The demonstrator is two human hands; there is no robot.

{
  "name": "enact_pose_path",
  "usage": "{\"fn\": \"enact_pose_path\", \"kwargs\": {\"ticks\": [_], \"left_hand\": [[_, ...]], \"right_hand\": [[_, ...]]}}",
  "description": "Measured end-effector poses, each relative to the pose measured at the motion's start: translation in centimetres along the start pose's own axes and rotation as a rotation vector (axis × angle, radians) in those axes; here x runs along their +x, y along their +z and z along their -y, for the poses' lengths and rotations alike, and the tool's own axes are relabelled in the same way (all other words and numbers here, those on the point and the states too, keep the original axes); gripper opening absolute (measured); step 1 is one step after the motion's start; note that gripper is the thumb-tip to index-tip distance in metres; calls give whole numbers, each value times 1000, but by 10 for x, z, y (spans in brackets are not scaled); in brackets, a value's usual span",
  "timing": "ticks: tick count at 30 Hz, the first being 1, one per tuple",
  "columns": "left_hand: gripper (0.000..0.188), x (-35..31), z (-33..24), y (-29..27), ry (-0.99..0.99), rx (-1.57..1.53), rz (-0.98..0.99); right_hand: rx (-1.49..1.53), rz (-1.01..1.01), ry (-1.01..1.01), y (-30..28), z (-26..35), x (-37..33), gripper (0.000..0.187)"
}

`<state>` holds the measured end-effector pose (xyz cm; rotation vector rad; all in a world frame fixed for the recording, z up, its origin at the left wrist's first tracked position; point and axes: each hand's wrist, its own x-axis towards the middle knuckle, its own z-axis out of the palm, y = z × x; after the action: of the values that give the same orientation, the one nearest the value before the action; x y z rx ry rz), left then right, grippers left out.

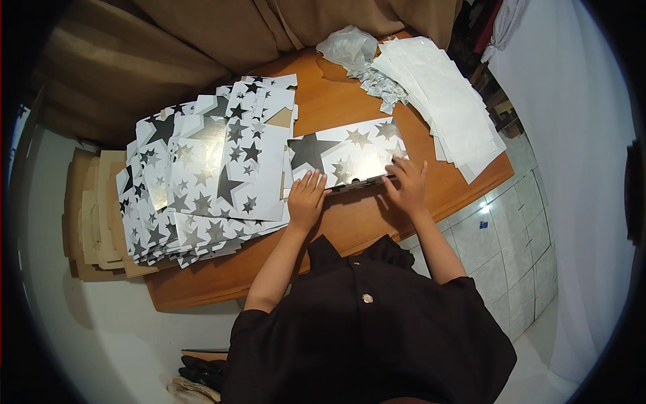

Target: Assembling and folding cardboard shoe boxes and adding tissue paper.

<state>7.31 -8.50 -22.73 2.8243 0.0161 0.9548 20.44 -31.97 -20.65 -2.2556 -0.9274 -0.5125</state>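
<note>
A closed, flat cardboard box [343, 149], white with black and silver stars, lies at the middle of the wooden table in front of me. My left hand [307, 200] grips its near left corner, fingers on the top and thumb by the front side. At the near right corner, my right hand [408, 185] has its thumb by the front side and some fingers on the lid, the others spread. Dark slots show along the box's front edge. To the left of the box is a large heap of flat star-printed cardboard sheets [259, 192], overlapping one another.
White paper sheets [444, 94] lie fanned at the table's far right. Beside them are a clear plastic bag [346, 48] and crumpled, printed wrapping [385, 89]. Brown cardboard pieces [111, 209] stand past the table's left end. The wooden table [367, 222] ends near my body.
</note>
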Motion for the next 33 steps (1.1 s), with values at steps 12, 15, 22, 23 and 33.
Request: {"fn": "enact_pose_path", "kwargs": {"ticks": [12, 15, 22, 23, 33], "left_hand": [[37, 1, -9, -2, -76, -59, -22], [37, -1, -7, -1, -85, -52, -4], [35, 0, -6, 0, -108, -85, -15], [35, 0, -5, 1, -114, -102, -13], [34, -2, -5, 0, -153, -168, -21]], "right_hand": [[42, 61, -217, 29, 24, -14, 31], [22, 28, -263, 36, 20, -15, 30], [4, 6, -265, 39, 24, -2, 28], [2, 6, -268, 40, 24, -1, 27], [213, 341, -299, 15, 10, 35, 37]]}}
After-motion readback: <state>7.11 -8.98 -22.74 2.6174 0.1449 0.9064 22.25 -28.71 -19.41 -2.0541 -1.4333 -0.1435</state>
